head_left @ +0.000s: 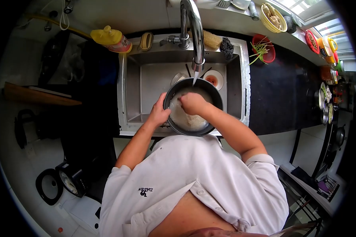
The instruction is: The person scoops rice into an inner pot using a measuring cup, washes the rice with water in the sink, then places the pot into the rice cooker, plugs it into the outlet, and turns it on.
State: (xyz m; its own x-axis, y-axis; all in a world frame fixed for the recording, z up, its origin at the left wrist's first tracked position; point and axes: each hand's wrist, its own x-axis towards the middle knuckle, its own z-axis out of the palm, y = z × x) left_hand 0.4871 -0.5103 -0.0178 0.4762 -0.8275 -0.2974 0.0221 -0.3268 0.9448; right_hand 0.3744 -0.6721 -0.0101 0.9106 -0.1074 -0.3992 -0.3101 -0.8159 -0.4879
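One shirt (194, 162), two hands (159, 112) (193, 104), one pot (214, 93) under one tap (198, 41)

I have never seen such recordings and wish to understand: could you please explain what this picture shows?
There is no machine: a head-worn camera looks down at a person's two bare hands. The left hand grips the side of a dark pot over the sink; the right hand is inside, in cloudy liquid. Whether it grasps anything is unclear. Water falls from the faucet into the pot. At the sink's far left corner stands a yellow bottle; right, on the dark counter, a red bowl holds green stalks.
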